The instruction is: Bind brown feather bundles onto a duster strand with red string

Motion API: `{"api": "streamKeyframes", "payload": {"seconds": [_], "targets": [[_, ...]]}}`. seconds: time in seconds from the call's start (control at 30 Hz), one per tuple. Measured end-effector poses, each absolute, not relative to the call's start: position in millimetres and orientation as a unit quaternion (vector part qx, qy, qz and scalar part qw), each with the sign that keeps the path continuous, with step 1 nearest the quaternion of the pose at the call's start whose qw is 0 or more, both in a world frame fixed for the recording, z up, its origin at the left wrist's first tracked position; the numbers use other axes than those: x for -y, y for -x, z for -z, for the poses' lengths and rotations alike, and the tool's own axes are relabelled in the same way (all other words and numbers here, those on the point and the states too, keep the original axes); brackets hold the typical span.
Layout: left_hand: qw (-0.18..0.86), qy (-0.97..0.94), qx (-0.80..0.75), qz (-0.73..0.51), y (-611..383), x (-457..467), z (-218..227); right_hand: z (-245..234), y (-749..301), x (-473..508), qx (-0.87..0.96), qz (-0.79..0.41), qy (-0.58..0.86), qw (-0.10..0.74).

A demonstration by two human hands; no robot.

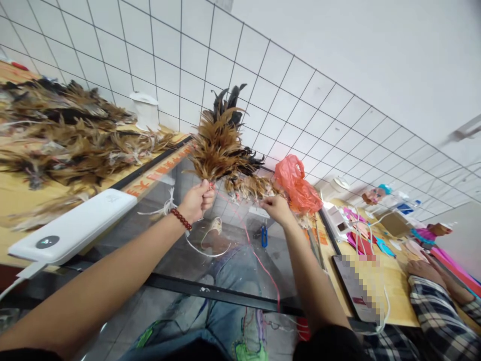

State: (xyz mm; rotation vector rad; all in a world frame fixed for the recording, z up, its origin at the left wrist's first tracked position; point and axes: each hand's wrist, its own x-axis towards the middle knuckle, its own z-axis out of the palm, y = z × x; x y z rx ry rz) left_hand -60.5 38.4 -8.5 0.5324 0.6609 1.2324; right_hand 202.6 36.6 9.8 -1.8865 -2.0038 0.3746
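Observation:
My left hand point(197, 201) is closed around the tied base of a feather bundle point(220, 143), brown with black tips, held upright above a glass tabletop point(233, 260). Red-pink string point(259, 258) runs from near that hand across the glass to its front edge. My right hand point(277, 209) has its fingers pinched together beside a row of small brown feather tufts point(250, 185). What lies between those fingertips is too small to make out. Blue thread snips point(264, 235) and a coil of white strip point(214, 228) rest between my forearms.
Piles of feathers point(71, 145) cover the wooden table at left, near a white power bank point(75, 225). A red plastic bag point(296, 185) sits behind my right hand. At right are a phone point(355, 286) and another person's checked sleeve point(439, 316). Wire mesh point(270, 90) stands behind.

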Motion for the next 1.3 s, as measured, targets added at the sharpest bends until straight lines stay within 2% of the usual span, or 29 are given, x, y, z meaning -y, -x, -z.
{"api": "streamKeyframes", "payload": {"seconds": [0.13, 0.4, 0.47, 0.53, 0.63, 0.7, 0.9, 1.13, 1.3], "targets": [[0.743, -0.226, -0.294, -0.557, 61, -41, 12, 15, -179, -72, 0.624, -0.04, 0.764, 0.157], [0.752, -0.226, -0.293, -0.545, 58, -40, 14, 23, -186, -84, 0.629, -0.064, 0.762, 0.139], [0.755, -0.23, -0.293, -0.54, 55, -39, 14, 19, -188, -80, 0.626, -0.097, 0.749, 0.194], [0.758, -0.231, -0.292, -0.536, 51, -39, 13, 14, -184, -74, 0.602, -0.19, 0.711, 0.31], [0.762, -0.238, -0.287, -0.529, 42, -40, 11, 8, -167, -59, 0.542, -0.384, 0.578, 0.474], [0.766, -0.248, -0.287, -0.52, 34, -43, 9, 5, -150, -49, 0.539, -0.456, 0.483, 0.518], [0.759, -0.278, -0.322, -0.493, 14, -45, 12, 8, -121, -35, 0.631, -0.446, 0.378, 0.511], [0.754, -0.335, -0.323, -0.465, 17, -36, 28, 15, -118, -38, 0.686, -0.353, 0.426, 0.472], [0.736, -0.333, -0.313, -0.5, 19, -33, 27, 19, -105, -37, 0.627, -0.359, 0.448, 0.527]]}}
